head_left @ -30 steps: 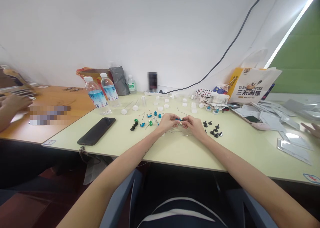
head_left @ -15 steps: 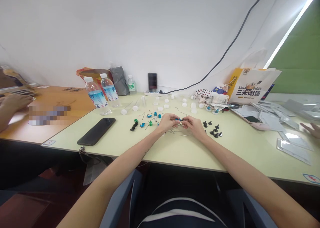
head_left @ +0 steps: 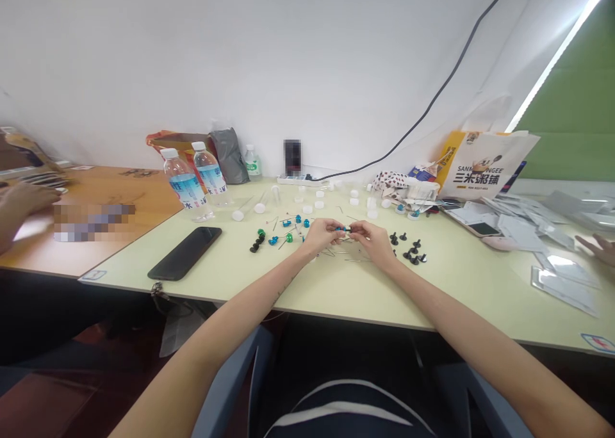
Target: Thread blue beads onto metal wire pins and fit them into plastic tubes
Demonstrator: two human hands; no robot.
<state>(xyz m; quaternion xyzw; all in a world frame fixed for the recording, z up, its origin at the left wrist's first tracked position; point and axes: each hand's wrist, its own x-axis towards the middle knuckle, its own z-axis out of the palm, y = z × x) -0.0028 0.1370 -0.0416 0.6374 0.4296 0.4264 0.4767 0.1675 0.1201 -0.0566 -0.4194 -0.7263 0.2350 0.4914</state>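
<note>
My left hand (head_left: pixel 323 235) pinches a small blue part (head_left: pixel 340 228) over the middle of the table. Facing it, my right hand (head_left: pixel 369 238) is closed on a small black part (head_left: pixel 349 229). The two parts meet or nearly meet between my fingertips; whether they are joined I cannot tell. Left of my hands lie loose blue parts (head_left: pixel 306 223), green parts (head_left: pixel 289 237) and a row of black parts (head_left: pixel 257 241). Several black flanged parts (head_left: pixel 407 255) stand or lie to the right. Thin metal pins (head_left: pixel 353 260) are scattered beneath my hands.
Clear tubes and white caps (head_left: pixel 307 209) stand behind my hands. A phone (head_left: pixel 185 253) and two water bottles (head_left: pixel 184 185) are at left. Paper bag (head_left: pixel 483 166) and flat clear packets (head_left: pixel 562 287) are at right. Other people's hands (head_left: pixel 29 201) show at both sides.
The blue and black parts have shifted very slightly between my fingertips, and a little more of the black part shows. Both hands stay in nearly the same place.
</note>
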